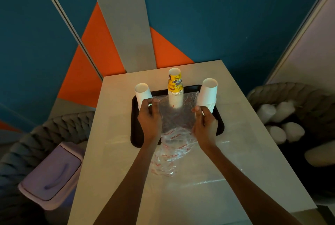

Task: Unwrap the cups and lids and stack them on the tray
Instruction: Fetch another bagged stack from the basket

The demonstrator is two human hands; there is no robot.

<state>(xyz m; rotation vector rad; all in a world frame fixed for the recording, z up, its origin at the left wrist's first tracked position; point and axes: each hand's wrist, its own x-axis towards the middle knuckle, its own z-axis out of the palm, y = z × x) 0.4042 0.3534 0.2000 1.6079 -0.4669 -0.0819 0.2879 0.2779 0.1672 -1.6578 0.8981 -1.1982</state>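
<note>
A black tray (135,134) lies on the white table. Three upside-down cup stacks stand on it: a white stack (142,93) at the left, a yellow printed stack (175,87) in the middle, a taller white stack (208,92) at the right. A clear plastic wrapper (176,116) with red print is stretched over the tray in front of the yellow stack and trails toward me. My left hand (149,116) pinches its left edge. At the wrapper's right edge, my right hand (204,125) pinches it.
The white table (235,161) stands against a blue and orange wall. A lilac bin with a lid (52,174) sits on the floor at the left. A woven basket (290,116) at the right holds several wrapped white packs.
</note>
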